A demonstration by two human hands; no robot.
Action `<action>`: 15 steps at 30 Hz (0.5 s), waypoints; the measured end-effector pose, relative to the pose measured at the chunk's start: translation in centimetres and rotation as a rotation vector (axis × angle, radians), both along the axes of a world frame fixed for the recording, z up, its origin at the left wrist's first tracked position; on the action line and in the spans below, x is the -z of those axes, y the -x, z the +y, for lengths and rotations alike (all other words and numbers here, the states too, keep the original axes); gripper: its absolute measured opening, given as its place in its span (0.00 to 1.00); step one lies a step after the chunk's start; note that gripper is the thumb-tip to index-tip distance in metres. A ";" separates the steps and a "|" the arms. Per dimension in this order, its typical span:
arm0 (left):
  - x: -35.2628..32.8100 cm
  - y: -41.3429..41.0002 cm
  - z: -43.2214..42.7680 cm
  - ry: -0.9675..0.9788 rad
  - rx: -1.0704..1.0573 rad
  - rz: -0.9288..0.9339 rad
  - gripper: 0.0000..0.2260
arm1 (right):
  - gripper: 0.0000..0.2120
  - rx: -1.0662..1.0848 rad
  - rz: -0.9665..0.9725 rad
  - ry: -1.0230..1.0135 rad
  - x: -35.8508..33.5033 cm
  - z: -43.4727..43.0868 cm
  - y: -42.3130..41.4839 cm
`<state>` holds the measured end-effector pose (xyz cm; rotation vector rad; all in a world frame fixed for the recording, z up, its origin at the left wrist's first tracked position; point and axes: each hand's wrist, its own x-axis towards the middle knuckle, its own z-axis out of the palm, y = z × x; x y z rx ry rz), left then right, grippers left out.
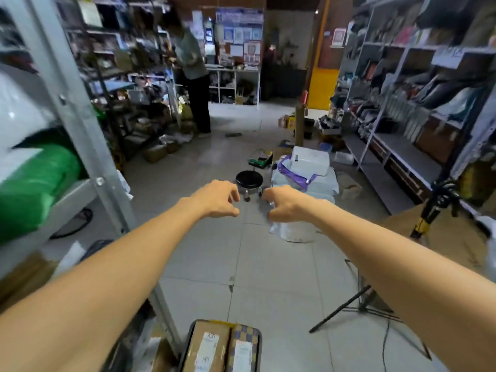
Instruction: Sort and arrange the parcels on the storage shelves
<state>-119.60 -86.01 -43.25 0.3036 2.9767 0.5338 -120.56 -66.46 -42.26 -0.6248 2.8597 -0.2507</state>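
Both arms reach out in front, side by side. The left hand (pixel 217 198) and the right hand (pixel 285 206) hold nothing. Their fingers are half curled, with a gap between thumb and fingers. A pile of parcels (pixel 310 161) sits on the floor ahead and a bit to the right, so the right hand looks nearer to it. Two boxes (pixel 206 345) lie low by the feet, long sides pointing forward. A shelf (pixel 402 151) on the right has bare room.
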 end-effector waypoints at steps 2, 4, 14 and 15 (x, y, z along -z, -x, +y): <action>-1.2 -2.4 -1.8 -0.003 -0.093 0.003 0.15 | 0.15 -0.094 0.017 -0.007 -1.4 -1.8 -0.9; -2.2 -5.2 -3.6 0.005 -0.191 -0.007 0.15 | 0.23 -0.202 0.027 -0.002 -2.2 -3.4 -2.0; -4.5 -24.8 -7.7 -0.021 -0.580 0.011 0.15 | 0.29 -0.682 0.093 0.010 -5.5 -10.1 -13.1; -4.6 -27.1 -7.9 -0.018 -0.612 0.014 0.15 | 0.29 -0.723 0.096 0.018 -5.7 -10.7 -14.7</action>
